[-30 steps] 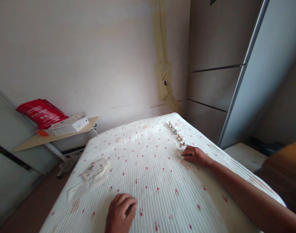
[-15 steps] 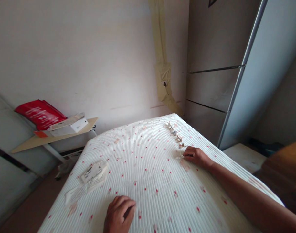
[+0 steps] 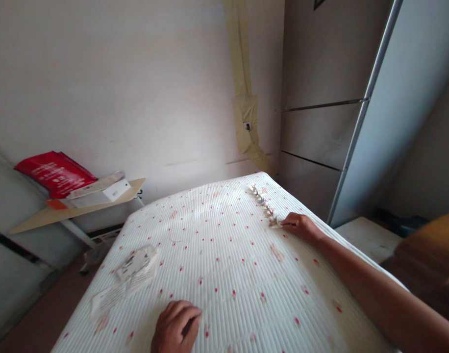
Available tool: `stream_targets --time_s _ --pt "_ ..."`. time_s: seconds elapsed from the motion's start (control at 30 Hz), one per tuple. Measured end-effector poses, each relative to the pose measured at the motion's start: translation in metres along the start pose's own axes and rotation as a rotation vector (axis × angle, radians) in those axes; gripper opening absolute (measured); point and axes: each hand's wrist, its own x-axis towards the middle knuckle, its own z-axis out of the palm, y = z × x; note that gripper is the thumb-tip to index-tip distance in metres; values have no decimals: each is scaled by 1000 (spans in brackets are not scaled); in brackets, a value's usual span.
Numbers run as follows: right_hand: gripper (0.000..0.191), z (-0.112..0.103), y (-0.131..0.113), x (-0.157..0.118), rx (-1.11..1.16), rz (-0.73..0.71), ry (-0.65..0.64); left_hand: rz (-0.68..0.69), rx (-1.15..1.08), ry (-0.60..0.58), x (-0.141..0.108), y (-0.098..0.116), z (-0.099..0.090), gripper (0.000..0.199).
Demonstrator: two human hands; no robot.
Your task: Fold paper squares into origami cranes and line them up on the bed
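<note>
Right fingers: the right hand (image 3: 300, 226) has thumb and forefinger together, clamped on a pale scrap (image 3: 277, 226), mostly covered and too small to make out.
Left fingers: the left hand (image 3: 176, 327) is loosely curled on the patterned cover (image 3: 217, 274), a gap between thumb and forefinger; the bottom edge cuts it off.
Row of small figures (image 3: 261, 200): on the cover, its near end just beside the right fingertips; details unclear.
Printed papers (image 3: 136, 264): overlapping on the cover's left side, print unreadable.
Side shelf (image 3: 33, 219): bears a red bag (image 3: 57, 172) and a white box (image 3: 116, 190), partly overlaid.
Right edge: a blurred orange-brown shape (image 3: 436, 250), cut off, unidentifiable.
</note>
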Motion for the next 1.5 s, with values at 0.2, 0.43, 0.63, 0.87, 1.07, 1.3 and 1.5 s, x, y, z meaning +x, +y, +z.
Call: stream_targets --time_s 0.2,0.43,0.63,0.87,1.07,1.3,1.5 --pt "31 2 -3 2 -74 -12 -26 21 10 3 0 0 -2 12" --pt "29 1 -8 2 -130 -20 -57 16 18 -5 -1 -1 0 11" --pt "27 2 -9 2 -156 -5 -54 14 16 -3 -1 -1 0 11" --pt "26 2 -12 2 -164 25 -37 21 21 1 1 0 -1 13" --pt "25 0 -14 -3 -105 32 15 39 21 16 0 -1 -1 11" --pt "31 -16 -34 -30 -224 -25 -99 17 21 -5 -1 0 0 15" --pt "34 -14 -47 -36 -410 13 -96 3 28 -36 -1 -2 -1 16"
